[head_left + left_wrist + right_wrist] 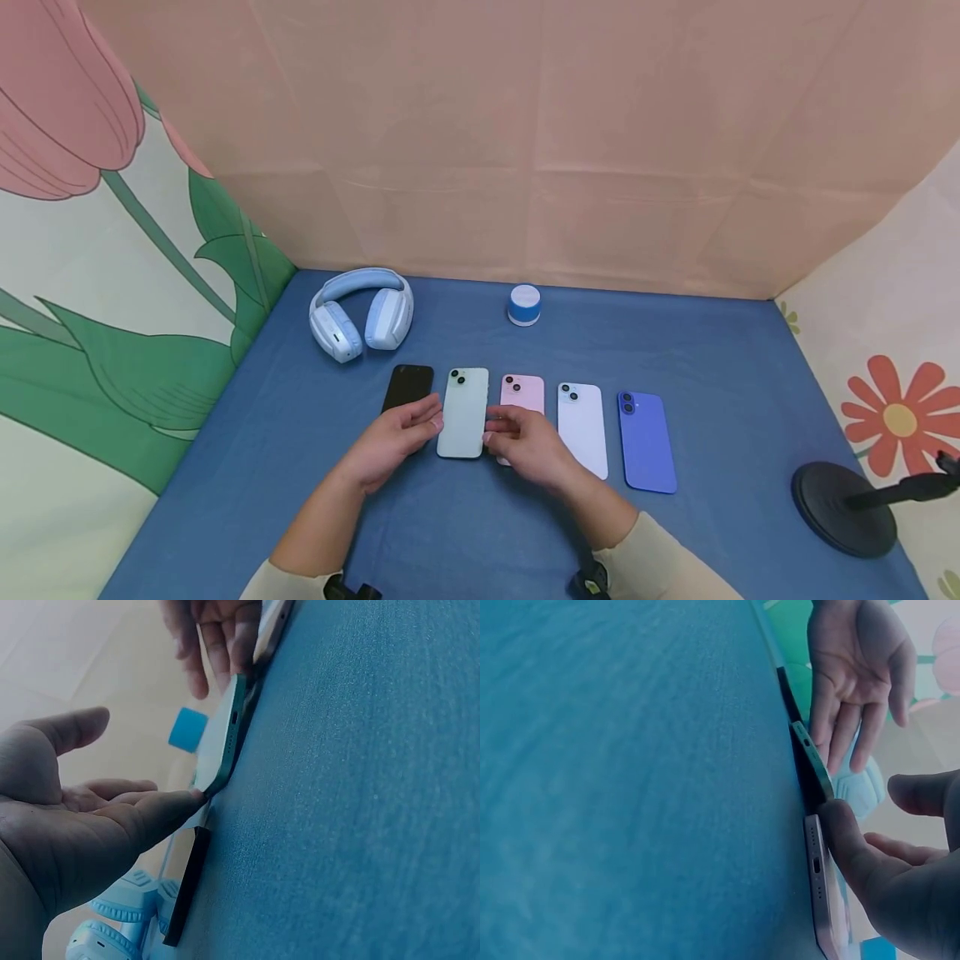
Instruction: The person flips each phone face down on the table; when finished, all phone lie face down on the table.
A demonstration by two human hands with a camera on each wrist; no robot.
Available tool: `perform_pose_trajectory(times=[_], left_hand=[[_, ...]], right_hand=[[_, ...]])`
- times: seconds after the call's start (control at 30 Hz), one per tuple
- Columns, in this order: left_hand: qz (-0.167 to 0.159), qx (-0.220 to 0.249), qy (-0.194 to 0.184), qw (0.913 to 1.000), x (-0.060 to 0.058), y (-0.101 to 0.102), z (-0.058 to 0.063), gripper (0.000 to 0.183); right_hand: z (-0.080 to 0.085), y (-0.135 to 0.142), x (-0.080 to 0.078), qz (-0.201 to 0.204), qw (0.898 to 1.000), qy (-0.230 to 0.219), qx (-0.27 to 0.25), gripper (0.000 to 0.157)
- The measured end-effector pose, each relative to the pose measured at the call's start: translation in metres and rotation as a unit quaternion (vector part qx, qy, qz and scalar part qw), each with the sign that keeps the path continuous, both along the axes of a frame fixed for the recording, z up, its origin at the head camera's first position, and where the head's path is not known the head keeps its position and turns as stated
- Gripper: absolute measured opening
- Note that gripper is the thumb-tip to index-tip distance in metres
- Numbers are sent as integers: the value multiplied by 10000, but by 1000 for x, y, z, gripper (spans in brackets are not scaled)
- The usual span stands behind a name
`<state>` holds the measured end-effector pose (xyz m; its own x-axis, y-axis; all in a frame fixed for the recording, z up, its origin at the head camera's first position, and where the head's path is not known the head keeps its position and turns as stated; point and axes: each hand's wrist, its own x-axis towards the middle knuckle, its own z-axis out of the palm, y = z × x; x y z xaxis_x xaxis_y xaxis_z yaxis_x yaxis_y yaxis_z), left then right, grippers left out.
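A mint-green phone (463, 417) with two rear lenses lies back side up between my two hands. My left hand (401, 439) has its fingers extended, with a fingertip at the phone's left edge. At the opposite edge is my right hand (534, 443), its fingertips touching or nearly touching the side, thumb apart. In the right wrist view, a dark gap shows under the tilted mint phone (814, 757). Left of it, a black phone (409, 385) is partly covered by my left hand. To the right, a pink phone (524, 390) is partly behind my right hand.
A white phone (581, 425) and a blue-violet phone (647, 442) continue the row rightward. Light-blue headphones (363, 312) sit at the back left. A round blue-and-white container (524, 305) stands at the back. A black stand (843, 508) occupies the right edge.
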<state>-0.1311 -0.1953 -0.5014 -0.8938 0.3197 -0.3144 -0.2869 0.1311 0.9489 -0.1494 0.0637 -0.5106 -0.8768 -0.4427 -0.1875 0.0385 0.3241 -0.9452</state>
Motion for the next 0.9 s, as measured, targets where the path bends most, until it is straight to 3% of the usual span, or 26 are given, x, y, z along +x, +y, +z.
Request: perform_pose_trajectory(times=[0.43, 0.9], left_hand=[[13, 37, 4, 10000, 1, 0, 0, 71], [123, -2, -5, 9999, 2, 2, 1, 68]], right_hand=[[0, -2, -4, 114, 9999, -69, 25, 50], [0, 0, -10, -38, 9996, -219, -198, 51]])
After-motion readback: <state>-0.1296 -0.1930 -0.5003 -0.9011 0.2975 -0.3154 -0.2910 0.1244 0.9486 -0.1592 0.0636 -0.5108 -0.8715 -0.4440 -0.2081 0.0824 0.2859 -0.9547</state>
